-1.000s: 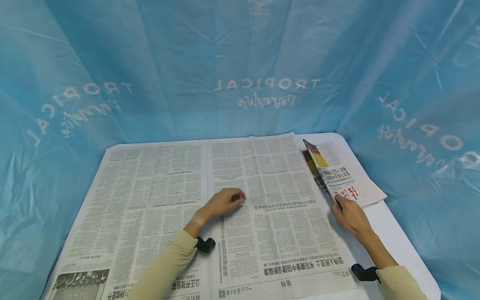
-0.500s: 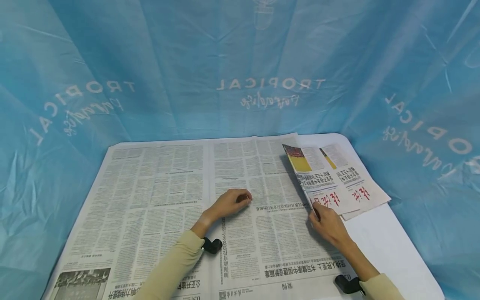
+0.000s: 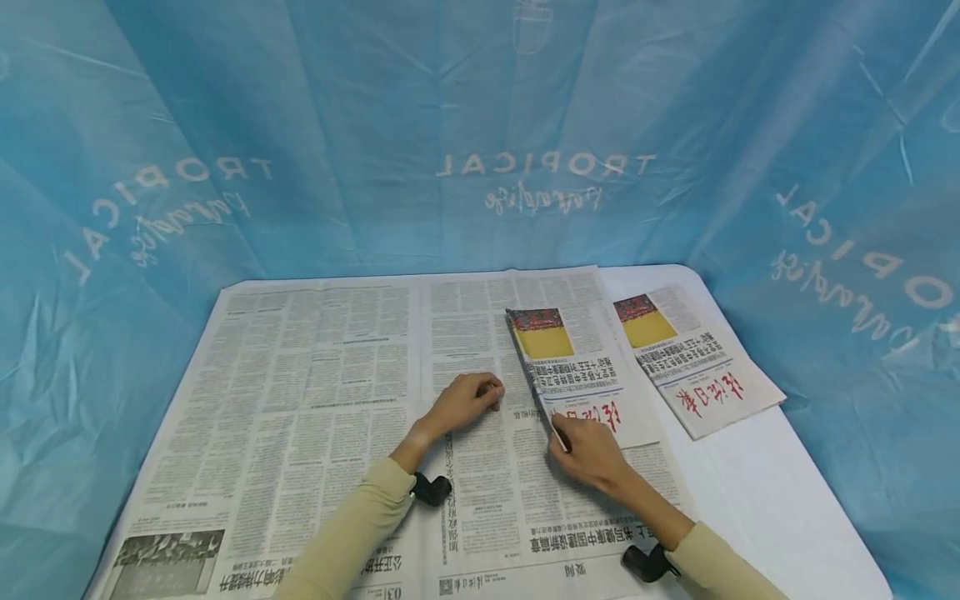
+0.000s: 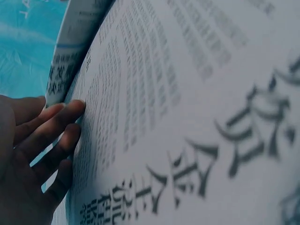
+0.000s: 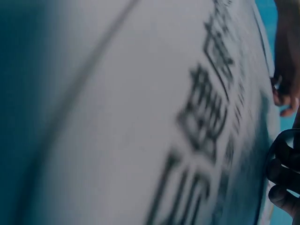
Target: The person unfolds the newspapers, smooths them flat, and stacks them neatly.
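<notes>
My right hand (image 3: 592, 450) grips the near left edge of a folded newspaper (image 3: 577, 367), thumb and fingers pinching it; the fingers (image 5: 281, 176) show curled at the right edge of the right wrist view. The folded paper has a red-and-yellow picture and red lettering, its left edge tilted up over the spread newspaper (image 3: 337, 367). My left hand (image 3: 465, 400) is on the spread sheet, left of the folded paper. Its fingers are loosely bent and hold nothing; in the left wrist view the hand (image 4: 42, 145) has its fingertips right by the printed sheet.
A second folded newspaper (image 3: 697, 367) with the same front page lies at the right on the white tabletop (image 3: 795, 500). The spread newspaper covers most of the table. Blue printed sheeting (image 3: 480, 208) surrounds the back and sides.
My right hand has carried the folded newspaper leftward, off the second one and over the spread sheet. The second folded newspaper is now uncovered. My left hand has hardly moved.
</notes>
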Tool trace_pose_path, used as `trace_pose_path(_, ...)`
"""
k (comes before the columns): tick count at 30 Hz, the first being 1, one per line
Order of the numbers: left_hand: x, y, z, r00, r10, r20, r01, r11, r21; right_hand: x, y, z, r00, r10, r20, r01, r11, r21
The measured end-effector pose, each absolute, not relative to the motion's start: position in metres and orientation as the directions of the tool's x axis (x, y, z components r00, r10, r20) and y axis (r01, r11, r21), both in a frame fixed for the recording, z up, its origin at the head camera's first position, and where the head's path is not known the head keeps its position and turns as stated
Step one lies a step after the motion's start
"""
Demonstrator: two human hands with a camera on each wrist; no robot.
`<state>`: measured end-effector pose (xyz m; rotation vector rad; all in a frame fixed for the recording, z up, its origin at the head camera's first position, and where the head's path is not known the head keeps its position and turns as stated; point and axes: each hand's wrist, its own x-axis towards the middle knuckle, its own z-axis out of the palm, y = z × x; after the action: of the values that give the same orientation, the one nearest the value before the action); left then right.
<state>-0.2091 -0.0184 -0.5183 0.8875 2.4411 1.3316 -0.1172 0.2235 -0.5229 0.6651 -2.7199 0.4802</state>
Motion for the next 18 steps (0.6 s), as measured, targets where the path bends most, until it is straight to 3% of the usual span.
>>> trace_pose_path(18, -0.206, -0.004, -0.520, -0.916, 0.395, 0.073, 0.240, 0.392, 0.888, -0.123, 0.189, -0.530, -0.826, -0.474, 0.303, -0.546, 0.806, -0.228)
